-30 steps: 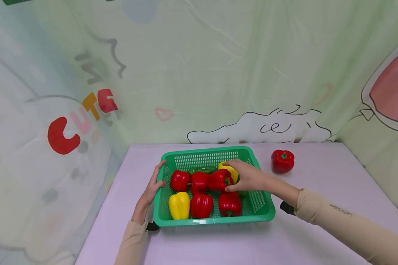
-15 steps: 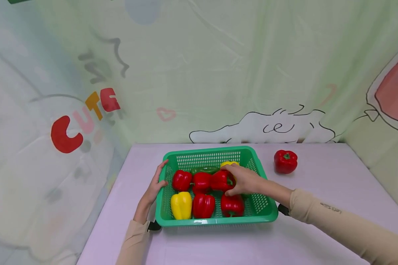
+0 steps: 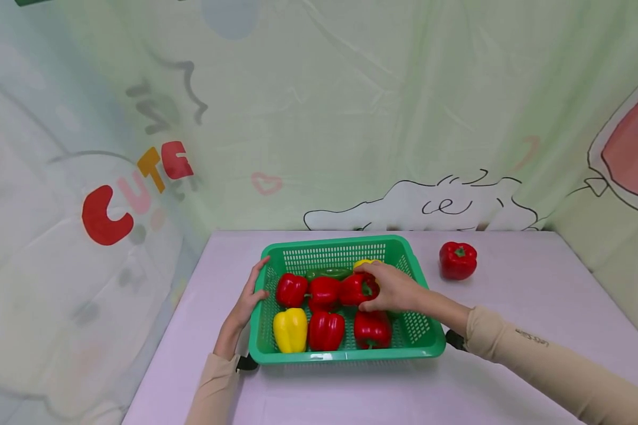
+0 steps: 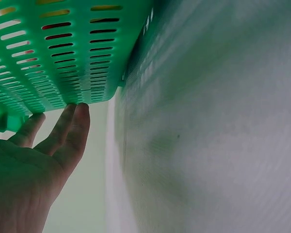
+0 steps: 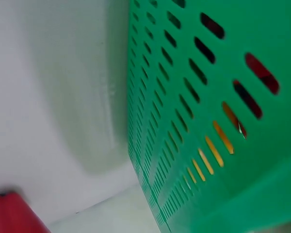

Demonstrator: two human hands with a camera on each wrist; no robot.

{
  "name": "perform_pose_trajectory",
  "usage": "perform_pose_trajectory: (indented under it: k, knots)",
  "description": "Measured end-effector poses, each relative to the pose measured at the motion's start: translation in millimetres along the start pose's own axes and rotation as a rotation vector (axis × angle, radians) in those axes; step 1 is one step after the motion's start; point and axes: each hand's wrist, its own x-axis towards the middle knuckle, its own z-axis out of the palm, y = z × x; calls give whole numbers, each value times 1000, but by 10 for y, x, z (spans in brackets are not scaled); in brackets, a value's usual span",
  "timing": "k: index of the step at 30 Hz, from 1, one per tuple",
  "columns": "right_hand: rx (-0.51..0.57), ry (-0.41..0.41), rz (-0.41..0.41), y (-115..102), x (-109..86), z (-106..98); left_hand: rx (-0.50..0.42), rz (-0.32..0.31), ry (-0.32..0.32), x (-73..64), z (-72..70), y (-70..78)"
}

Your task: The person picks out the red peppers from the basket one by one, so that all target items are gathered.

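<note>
A green plastic basket (image 3: 345, 356) holds several red bell peppers, among them one at the front right (image 3: 373, 329). My left hand (image 3: 247, 304) holds the basket's left side, thumb over the rim; its fingers (image 4: 73, 133) reach along the slotted outer wall in the left wrist view. Inside the basket, my right hand (image 3: 396, 289) grips a red bell pepper (image 3: 355, 289) between thumb and fingers, its stem facing the palm. A yellow bell pepper (image 3: 365, 263) behind is mostly covered by that hand. In the right wrist view, the basket's wall (image 5: 184, 82) hides the right hand.
At the basket's front left lies another yellow bell pepper (image 3: 290, 330). A long green vegetable (image 3: 328, 273) rests along its back. One red bell pepper (image 3: 458, 260) sits outside, on the table (image 3: 521, 295) to the right. A printed curtain (image 3: 351, 118) hangs behind.
My right hand has settled slightly lower and closer around the red bell pepper, covering more of the yellow one behind. My left hand keeps its hold on the basket. The head view has shifted a little.
</note>
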Motion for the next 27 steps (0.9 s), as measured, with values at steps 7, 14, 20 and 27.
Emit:
perform_pose_trajectory:
  k: [7,14,20,27]
  knots:
    - [13,65,-25,-32,-16,-103,-5,-10,2,1,11,9]
    - [32,126,-24,-30,-43,-251,-2,-16,12,-1,4,9]
    - [36,160,24,8,-99,-394,-3,-16,13,-8,-6,3]
    - [43,196,96,98,-254,-616,-6,-14,7,-9,11,11]
